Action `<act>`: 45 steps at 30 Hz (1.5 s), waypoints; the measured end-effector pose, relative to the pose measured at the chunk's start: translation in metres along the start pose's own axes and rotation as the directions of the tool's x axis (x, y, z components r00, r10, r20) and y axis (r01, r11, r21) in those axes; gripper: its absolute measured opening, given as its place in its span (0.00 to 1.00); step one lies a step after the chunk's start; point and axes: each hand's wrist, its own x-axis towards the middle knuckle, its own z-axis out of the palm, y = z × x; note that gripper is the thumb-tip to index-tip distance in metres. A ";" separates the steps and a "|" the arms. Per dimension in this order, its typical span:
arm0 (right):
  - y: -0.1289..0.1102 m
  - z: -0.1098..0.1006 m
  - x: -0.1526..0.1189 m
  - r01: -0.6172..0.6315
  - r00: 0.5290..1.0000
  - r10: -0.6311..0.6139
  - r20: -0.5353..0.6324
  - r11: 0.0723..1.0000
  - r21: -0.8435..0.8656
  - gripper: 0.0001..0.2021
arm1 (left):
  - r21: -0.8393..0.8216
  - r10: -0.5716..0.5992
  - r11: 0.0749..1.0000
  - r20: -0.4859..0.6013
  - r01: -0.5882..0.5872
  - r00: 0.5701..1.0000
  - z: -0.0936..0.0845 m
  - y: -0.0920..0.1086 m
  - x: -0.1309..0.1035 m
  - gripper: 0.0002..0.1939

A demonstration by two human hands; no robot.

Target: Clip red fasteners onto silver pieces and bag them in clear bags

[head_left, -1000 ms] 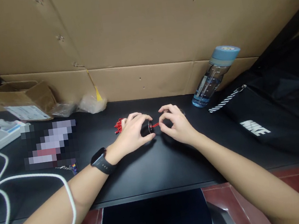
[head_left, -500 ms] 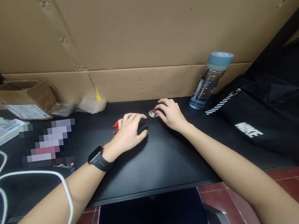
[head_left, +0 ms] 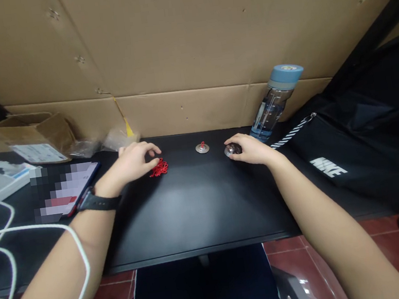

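One silver disc [head_left: 202,148] now lies released, seemingly set down, far on the worktop [head_left: 193,214], the right hand [head_left: 251,149] having moved to grip a dark piece [head_left: 234,148], the left hand [head_left: 137,161] spread loosely beside red cord [head_left: 159,168].

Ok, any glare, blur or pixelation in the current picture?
Head view: pale glare on the smooth black tabletop; white reflections on glossy red floor tiles; strands hard to separate in the tangled red cord; blocky mosaic over much of the flat blue-edged device.
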 end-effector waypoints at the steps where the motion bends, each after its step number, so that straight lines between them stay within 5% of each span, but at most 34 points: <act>1: 0.000 -0.001 0.000 -0.009 1.000 0.009 0.003 1.000 0.010 0.22 | -0.042 0.052 0.998 0.054 -0.049 0.997 -0.003 -0.009 0.000 0.13; 5: 0.000 -0.005 0.000 -0.065 0.997 0.062 0.037 0.995 0.073 0.17 | -0.139 0.131 0.984 0.130 -0.113 0.983 -0.008 -0.029 -0.001 0.16; 14: 0.016 -0.005 -0.001 -0.084 0.996 0.078 0.039 0.973 0.213 0.19 | -0.169 0.106 0.983 0.167 -0.078 0.980 -0.009 -0.024 -0.004 0.16; 21: 0.017 -0.008 -0.001 -0.106 0.994 0.095 0.060 0.969 0.222 0.20 | -0.037 0.189 0.981 0.021 -0.189 0.982 0.006 -0.009 0.001 0.13; 27: 0.016 -0.012 -0.002 -0.147 0.989 0.137 0.063 0.968 0.203 0.21 | 0.015 0.083 0.996 0.012 -0.084 0.996 0.023 -0.006 0.005 0.09; 34: 0.012 -0.017 -0.004 -0.154 0.988 0.149 0.040 0.968 0.199 0.23 | 0.013 0.029 1.000 -0.024 -0.028 0.999 0.019 0.008 0.001 0.10; 40: -0.019 -0.016 -0.004 0.046 0.989 -0.003 -0.146 0.956 0.288 0.23 | -0.106 0.000 0.994 -0.191 -0.021 0.982 0.016 0.034 -0.004 0.10; 45: -0.066 0.007 -0.002 0.145 0.985 -0.043 -0.169 0.742 0.654 0.29 | -0.212 0.018 0.974 -0.295 -0.084 0.955 0.020 0.070 -0.012 0.09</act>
